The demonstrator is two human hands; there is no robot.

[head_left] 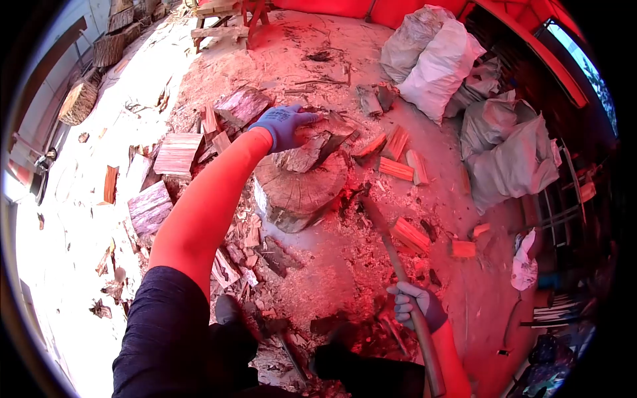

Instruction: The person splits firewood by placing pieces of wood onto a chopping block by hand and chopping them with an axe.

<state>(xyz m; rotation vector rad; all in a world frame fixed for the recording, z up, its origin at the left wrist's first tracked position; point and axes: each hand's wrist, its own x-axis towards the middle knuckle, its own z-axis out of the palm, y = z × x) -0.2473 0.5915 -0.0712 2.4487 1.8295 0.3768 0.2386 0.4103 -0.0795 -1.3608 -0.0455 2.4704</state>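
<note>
My left hand [284,126], in a blue-grey glove, reaches forward over the chopping block [298,189]. Its fingers lie over a rough split piece of firewood [305,154] on top of the block; their tips are partly hidden. Lower right, my right hand [417,306], also gloved, is wrapped round the long wooden handle of an axe [388,245]. The handle slants from the bottom edge up towards the block's right side. Its head end is dark and hard to make out against the chips.
Split firewood [178,154] lies left of the block, with more pieces [396,168] to the right. Wood chips cover the floor around my feet. Large filled sacks [441,66] stand back right. Log rounds [78,102] line the left wall; a wooden bench [222,30] stands behind.
</note>
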